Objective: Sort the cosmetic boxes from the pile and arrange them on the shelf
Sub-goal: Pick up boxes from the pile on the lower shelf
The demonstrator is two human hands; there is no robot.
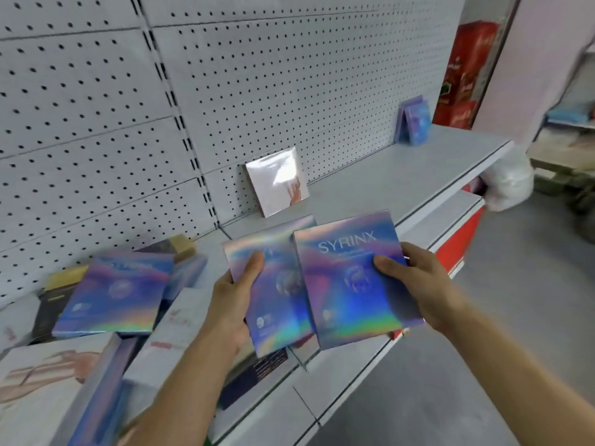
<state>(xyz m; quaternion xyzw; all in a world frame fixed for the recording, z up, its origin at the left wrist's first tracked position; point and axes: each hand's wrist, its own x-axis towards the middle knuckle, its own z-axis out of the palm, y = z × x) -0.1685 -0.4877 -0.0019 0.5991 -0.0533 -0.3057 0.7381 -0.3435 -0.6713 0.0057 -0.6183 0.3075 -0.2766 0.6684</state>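
Boxes fill both hands above the shelf. The left hand grips a shiny rainbow box by its left edge, thumb flat on the front and the other fingers hidden behind it. The right hand grips a matching box marked SYRINX by its right edge in the same way, thumb pressed on the front, fingers out of sight at the back. The SYRINX box overlaps the right side of the other, which looks like pairing two of one kind before they are set down.

Left of the held boxes lies the pile, on the same shelf: another rainbow box sits on top of black-and-gold and white boxes lying crossways. Behind the held boxes a white box leans on the pegboard wall, and further right along the shelf two blue boxes stand against that wall, probably the start of the row where the held pair belongs. Red cartons stand past the shelf's far end.
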